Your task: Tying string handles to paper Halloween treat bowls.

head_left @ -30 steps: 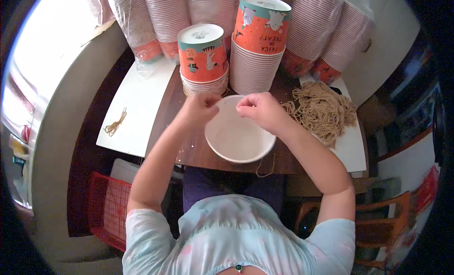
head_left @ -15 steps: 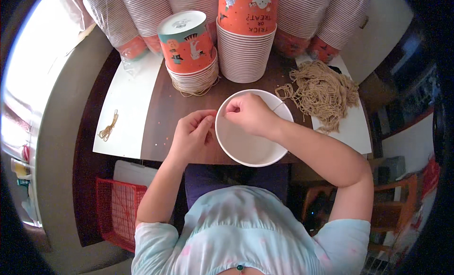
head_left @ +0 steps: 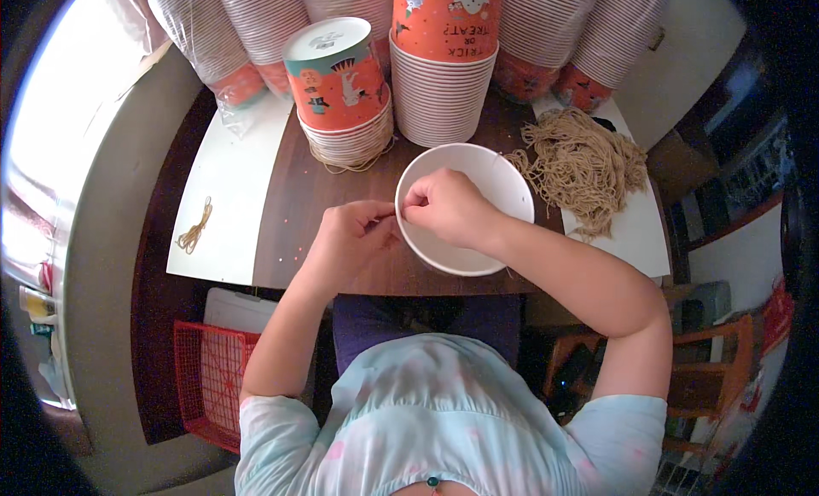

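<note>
A round paper bucket (head_left: 465, 255) with a white inside sits in front of me, its mouth towards me and tilted a little. My right hand (head_left: 445, 208) reaches into it, fingertips pinched against the inner wall at the left rim. Just outside that same spot, my left hand (head_left: 354, 238) has thumb and finger pressed together by the rim. What either pinch holds is too small or hidden to make out. Right of the bucket, a tangled heap of tan cords (head_left: 589, 168) lies on a white sheet, one loop reaching close to the rim.
An upturned orange bucket stack (head_left: 337, 91) with cords around its base stands behind, beside a taller stack (head_left: 444, 95). Bagged stacks (head_left: 273, 35) line the back. A small cord bundle (head_left: 194, 226) lies on the left white sheet (head_left: 226, 185). A red basket (head_left: 209, 381) stands below left.
The bucket has shifted slightly away and to the right, and its tilt has changed. The cord seen at its right rim no longer shows inside. Both hands stay at the left rim.
</note>
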Action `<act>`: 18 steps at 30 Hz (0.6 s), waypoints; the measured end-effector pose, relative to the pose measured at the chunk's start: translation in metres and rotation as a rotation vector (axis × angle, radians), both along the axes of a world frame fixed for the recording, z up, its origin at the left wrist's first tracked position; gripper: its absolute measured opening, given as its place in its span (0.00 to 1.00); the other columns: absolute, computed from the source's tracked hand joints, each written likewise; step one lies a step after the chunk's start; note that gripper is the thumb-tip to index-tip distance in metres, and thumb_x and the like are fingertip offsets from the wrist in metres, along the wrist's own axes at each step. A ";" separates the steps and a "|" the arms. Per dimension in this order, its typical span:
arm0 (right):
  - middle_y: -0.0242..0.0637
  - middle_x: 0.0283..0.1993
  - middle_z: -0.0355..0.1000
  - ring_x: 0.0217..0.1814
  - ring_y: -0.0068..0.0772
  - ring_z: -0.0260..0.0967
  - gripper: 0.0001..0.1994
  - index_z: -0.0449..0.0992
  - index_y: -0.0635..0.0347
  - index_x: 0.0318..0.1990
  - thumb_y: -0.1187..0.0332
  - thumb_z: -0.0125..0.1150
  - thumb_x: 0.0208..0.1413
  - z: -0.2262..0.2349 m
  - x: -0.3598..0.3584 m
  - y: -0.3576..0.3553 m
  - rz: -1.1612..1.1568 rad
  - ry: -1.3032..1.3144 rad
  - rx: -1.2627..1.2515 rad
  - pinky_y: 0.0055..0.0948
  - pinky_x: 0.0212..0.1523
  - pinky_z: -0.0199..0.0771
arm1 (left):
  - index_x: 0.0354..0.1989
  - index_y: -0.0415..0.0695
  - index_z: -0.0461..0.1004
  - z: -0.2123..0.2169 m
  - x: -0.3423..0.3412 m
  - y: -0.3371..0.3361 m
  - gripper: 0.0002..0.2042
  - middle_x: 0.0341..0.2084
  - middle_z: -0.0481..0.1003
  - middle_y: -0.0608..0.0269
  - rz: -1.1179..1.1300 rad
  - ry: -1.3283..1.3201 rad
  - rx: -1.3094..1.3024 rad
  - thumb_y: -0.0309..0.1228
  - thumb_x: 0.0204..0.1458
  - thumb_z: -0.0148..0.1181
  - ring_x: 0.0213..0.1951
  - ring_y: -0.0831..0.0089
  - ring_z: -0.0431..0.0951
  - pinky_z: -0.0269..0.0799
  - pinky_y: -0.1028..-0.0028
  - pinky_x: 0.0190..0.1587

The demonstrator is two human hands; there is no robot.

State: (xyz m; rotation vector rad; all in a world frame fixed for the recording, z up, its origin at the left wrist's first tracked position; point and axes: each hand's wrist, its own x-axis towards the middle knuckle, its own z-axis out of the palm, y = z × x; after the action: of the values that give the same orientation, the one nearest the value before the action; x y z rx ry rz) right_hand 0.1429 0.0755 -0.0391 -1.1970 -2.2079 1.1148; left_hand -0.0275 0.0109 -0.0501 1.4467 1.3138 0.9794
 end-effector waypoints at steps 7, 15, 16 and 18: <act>0.44 0.25 0.76 0.26 0.33 0.73 0.08 0.79 0.65 0.28 0.69 0.59 0.46 0.017 0.011 -0.005 0.093 -0.126 0.052 0.32 0.32 0.72 | 0.28 0.35 0.76 -0.004 0.021 -0.006 0.06 0.22 0.75 0.50 0.147 0.447 0.391 0.25 0.44 0.61 0.25 0.64 0.77 0.72 0.70 0.31; 0.46 0.46 0.72 0.45 0.43 0.71 0.25 0.71 0.63 0.48 0.60 0.67 0.43 0.035 0.047 -0.038 0.247 -0.102 0.222 0.38 0.46 0.70 | 0.30 0.39 0.71 -0.032 0.003 -0.020 0.02 0.21 0.72 0.64 0.234 -0.372 -0.071 0.24 0.52 0.53 0.21 0.79 0.69 0.65 0.80 0.25; 0.46 0.46 0.72 0.45 0.43 0.71 0.25 0.71 0.63 0.48 0.60 0.67 0.43 0.034 0.049 -0.040 0.251 -0.102 0.223 0.38 0.46 0.70 | 0.30 0.39 0.71 -0.036 -0.004 -0.024 0.02 0.21 0.72 0.64 0.238 -0.373 -0.069 0.24 0.52 0.53 0.21 0.79 0.69 0.65 0.80 0.25; 0.45 0.39 0.72 0.42 0.49 0.71 0.23 0.72 0.64 0.43 0.59 0.68 0.41 0.040 0.051 -0.047 0.207 -0.419 0.438 0.40 0.44 0.70 | 0.30 0.40 0.69 -0.044 -0.013 -0.030 0.02 0.22 0.72 0.64 0.232 -0.621 -0.135 0.24 0.53 0.51 0.22 0.78 0.69 0.65 0.80 0.26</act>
State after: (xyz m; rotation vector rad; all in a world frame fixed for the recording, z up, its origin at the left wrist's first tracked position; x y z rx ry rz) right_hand 0.1940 0.0283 0.0013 -1.0959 -2.7524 0.4198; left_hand -0.0408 -0.0194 -0.0940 0.7959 1.0627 1.3301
